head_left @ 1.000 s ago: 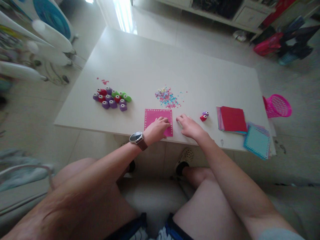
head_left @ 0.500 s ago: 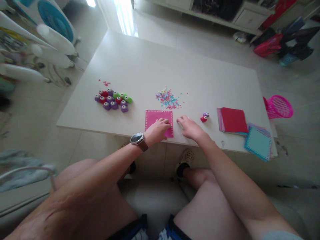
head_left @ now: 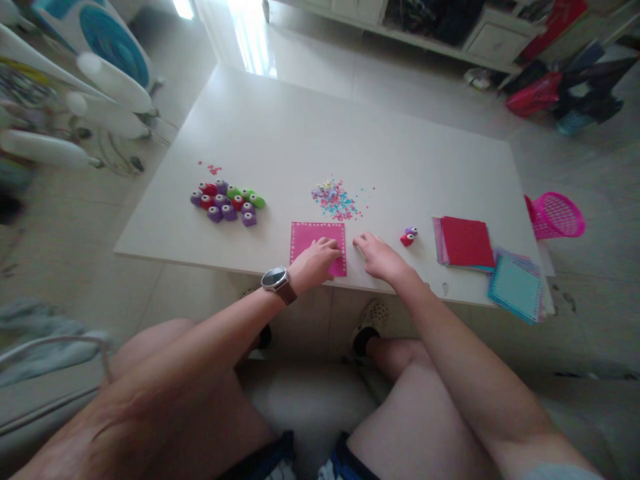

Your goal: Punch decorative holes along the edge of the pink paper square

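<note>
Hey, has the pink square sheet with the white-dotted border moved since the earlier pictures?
No. Judged against the near edge of the white rectangular table, the pink square sheet, partly beneath the left hand, shows no visible shift.

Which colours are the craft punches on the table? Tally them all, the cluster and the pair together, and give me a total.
Purple punches: 8
Red punches: 4
Green punches: 3
Total: 15
</note>
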